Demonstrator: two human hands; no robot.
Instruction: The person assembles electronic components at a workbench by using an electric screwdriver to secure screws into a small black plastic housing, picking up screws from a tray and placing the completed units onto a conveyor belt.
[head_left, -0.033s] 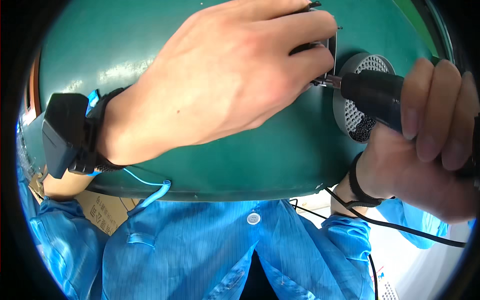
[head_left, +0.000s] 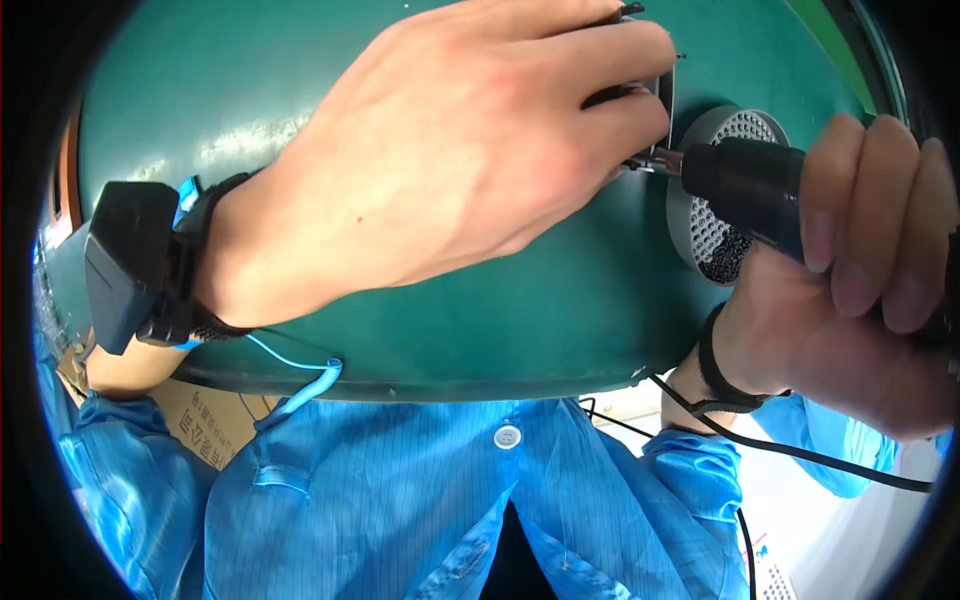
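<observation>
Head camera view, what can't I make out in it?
All in the head view:
Small black-and-silver part: mostly covered by the bare left hand.
Black cylindrical screwdriver: rear end hidden by the bare right hand and the picture's dark right edge.
Slim metal bit: tip contact too small to tell.
Tiny black pieces in the round grey dish: too small to count.

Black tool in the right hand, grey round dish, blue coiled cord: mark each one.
Black tool (head_left: 745, 190): head view, middle of its dark body.
Grey round dish (head_left: 680, 215): head view, left outer wall.
Blue coiled cord (head_left: 319, 384): head view, its thick coiled stretch.
</observation>
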